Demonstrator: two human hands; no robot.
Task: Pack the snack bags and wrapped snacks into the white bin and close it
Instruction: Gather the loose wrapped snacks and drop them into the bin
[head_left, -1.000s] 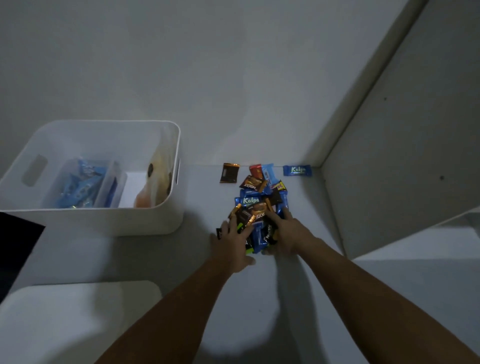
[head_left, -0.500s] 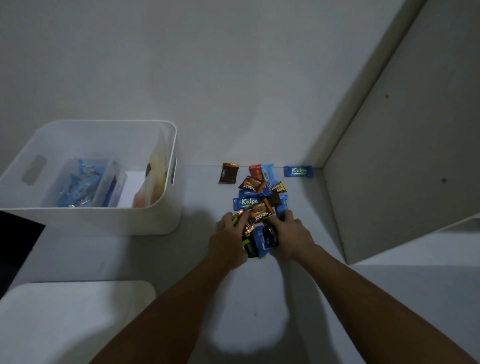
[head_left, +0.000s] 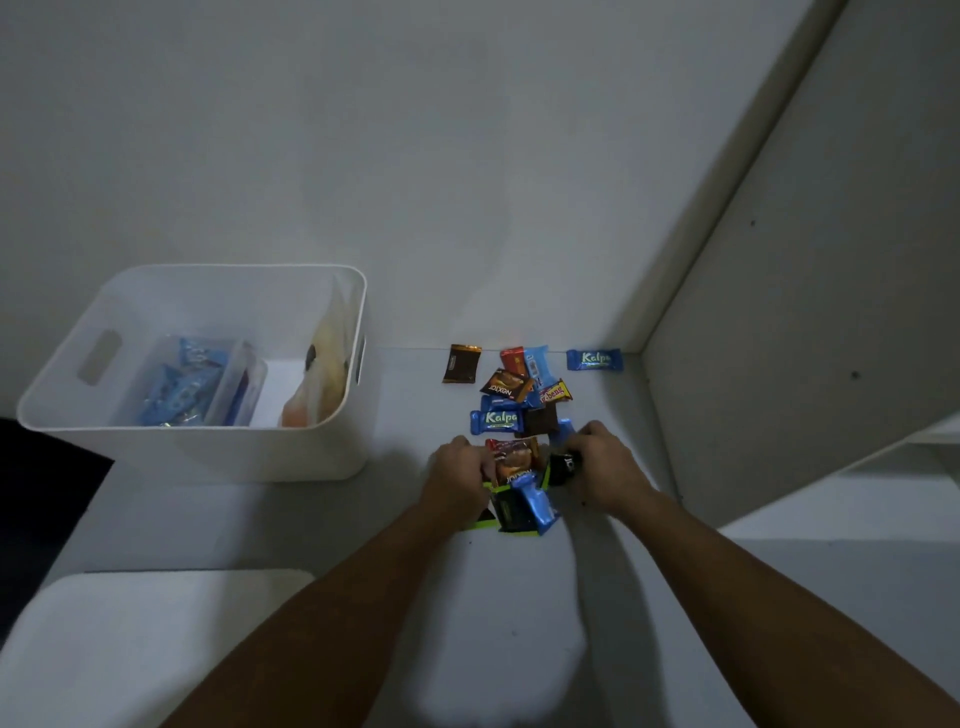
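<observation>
Cupping a small heap of wrapped snacks (head_left: 519, 483) from both sides, the left hand (head_left: 460, 480) and right hand (head_left: 602, 465) press inward on the grey surface (head_left: 363, 519), fingers curled around the wrappers. More snacks lie loose just beyond (a Kalpa bar (head_left: 493, 420), a Nextar pack (head_left: 505, 387)), and another Kalpa bar (head_left: 594, 359) sits apart by the wall. To the left stands the open white bin (head_left: 208, 452), holding blue snack bags (head_left: 182, 389). Its lid (head_left: 145, 634) lies nearer the camera.
</observation>
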